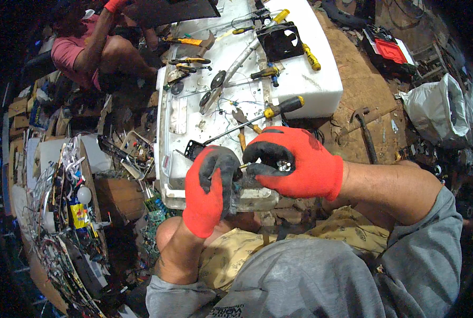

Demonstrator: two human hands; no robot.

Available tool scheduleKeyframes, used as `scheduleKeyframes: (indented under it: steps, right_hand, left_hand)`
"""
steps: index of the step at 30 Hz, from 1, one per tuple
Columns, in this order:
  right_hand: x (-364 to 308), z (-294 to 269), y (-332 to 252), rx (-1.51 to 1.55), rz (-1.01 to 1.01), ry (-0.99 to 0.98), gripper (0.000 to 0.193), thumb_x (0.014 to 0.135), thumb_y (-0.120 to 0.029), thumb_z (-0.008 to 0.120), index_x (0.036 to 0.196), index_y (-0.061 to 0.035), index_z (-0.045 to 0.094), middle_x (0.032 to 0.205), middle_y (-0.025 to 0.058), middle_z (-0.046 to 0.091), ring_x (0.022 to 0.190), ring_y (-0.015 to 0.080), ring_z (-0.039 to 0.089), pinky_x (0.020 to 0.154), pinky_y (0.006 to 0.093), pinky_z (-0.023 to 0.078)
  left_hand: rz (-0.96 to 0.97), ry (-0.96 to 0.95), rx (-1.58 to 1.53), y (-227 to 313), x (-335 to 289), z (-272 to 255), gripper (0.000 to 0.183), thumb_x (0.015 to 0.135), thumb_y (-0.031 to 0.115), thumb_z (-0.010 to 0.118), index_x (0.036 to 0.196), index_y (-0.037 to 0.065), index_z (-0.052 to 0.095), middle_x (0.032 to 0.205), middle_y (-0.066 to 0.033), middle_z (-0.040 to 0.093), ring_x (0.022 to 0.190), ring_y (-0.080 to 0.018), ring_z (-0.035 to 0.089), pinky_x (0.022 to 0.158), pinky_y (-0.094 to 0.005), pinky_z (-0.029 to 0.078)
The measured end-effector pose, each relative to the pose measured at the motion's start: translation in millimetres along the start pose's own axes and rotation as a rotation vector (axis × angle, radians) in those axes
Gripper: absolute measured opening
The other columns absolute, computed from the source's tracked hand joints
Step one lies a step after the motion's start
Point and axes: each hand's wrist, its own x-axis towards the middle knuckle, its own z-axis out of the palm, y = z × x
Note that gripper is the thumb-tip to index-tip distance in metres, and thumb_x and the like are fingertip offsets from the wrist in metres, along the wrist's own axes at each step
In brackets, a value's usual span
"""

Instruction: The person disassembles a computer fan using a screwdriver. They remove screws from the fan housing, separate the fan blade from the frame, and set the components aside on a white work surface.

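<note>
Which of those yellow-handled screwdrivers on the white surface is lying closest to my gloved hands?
The one with the yellow and black handle just above your right hand, its long shaft slanting down-left toward the left hand. The other screwdrivers lie farther up the white surface.

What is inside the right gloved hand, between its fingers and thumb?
In the right hand, a small shiny metal part shows between the black fingertips. The glove covers the rest of it, so its shape is unclear. The left hand grips a clear piece just below.

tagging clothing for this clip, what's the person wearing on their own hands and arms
Both the left hand and the right hand wear red knit gloves with dark grey coated palms and fingertips. Grey sweatshirt sleeves are pushed up, leaving both forearms bare.
</note>
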Motion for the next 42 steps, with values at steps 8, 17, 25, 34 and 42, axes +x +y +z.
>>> scheduleKeyframes:
  steps: [8,17,25,34,42]
  right_hand:
    - [1,-2,-1,-0.031,-0.018,0.016,0.026,0.078,-0.019,0.075,0.099,-0.0064,0.066,0.093,0.0149,0.066,0.090,0.0357,0.065,0.078,0.0433,0.053]
    - [-3,3,-5,-0.054,0.015,0.028,0.031,0.077,-0.016,0.076,0.105,-0.0064,0.067,0.098,0.0147,0.067,0.092,0.0354,0.065,0.080,0.0422,0.053]
    - [1,3,-6,0.035,-0.005,0.096,0.031,0.077,-0.007,0.076,0.106,-0.0038,0.066,0.099,0.0124,0.068,0.092,0.0268,0.067,0.083,0.0368,0.053]
    - [1,-2,-12,0.196,0.249,-0.031,0.030,0.078,-0.006,0.075,0.106,-0.0029,0.065,0.093,0.0095,0.068,0.088,0.0157,0.065,0.081,0.0316,0.052]
    - [0,-3,-8,-0.153,0.119,0.027,0.032,0.076,-0.018,0.080,0.102,-0.0062,0.066,0.093,0.0125,0.068,0.087,0.0289,0.067,0.078,0.0387,0.053]
  left_hand:
    - [0.513,-0.090,0.261,22,9,1,0.036,0.075,-0.003,0.068,0.110,0.000,0.065,0.105,-0.0177,0.066,0.097,-0.0330,0.065,0.086,-0.0389,0.053]
    - [0.345,-0.094,0.148,16,6,3,0.023,0.080,-0.001,0.062,0.103,-0.002,0.065,0.100,-0.0178,0.065,0.088,-0.0333,0.065,0.079,-0.0391,0.054]
    - [0.223,-0.224,-0.021,16,9,-1,0.024,0.101,0.016,0.050,0.107,-0.004,0.061,0.097,-0.0139,0.061,0.080,-0.0211,0.065,0.070,-0.0340,0.054]
    - [0.181,-0.198,0.047,17,11,-3,0.025,0.104,0.015,0.046,0.103,-0.004,0.063,0.097,-0.0124,0.062,0.082,-0.0203,0.063,0.072,-0.0341,0.052]
    - [0.217,-0.224,0.033,16,10,-1,0.021,0.102,0.011,0.048,0.103,-0.005,0.062,0.099,-0.0135,0.062,0.084,-0.0215,0.063,0.073,-0.0355,0.052]
